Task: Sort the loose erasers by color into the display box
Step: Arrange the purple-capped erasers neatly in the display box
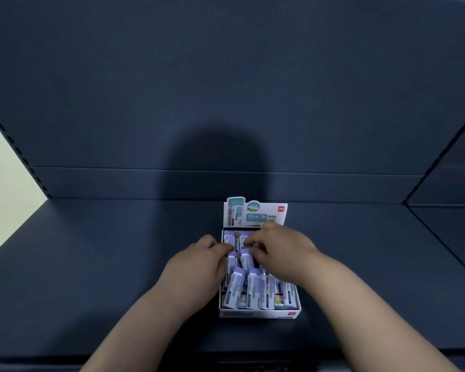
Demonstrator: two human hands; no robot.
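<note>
Left hand (202,260) and right hand (279,245) curl over erasers (236,291) in the display box (258,314); grips hidden, possibly pinching, cannot tell

Display box (258,314) stands on shelf (105,264), header card (255,214) upright at its far end. Erasers (254,291) stand inside. Left hand (199,260) at left wall; right hand (282,245) over far rows.

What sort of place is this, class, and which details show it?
Most likely a shop or stockroom: a dark shelf with a back panel, a slotted upright at its side, and a branded display box of wrapped erasers.
</note>
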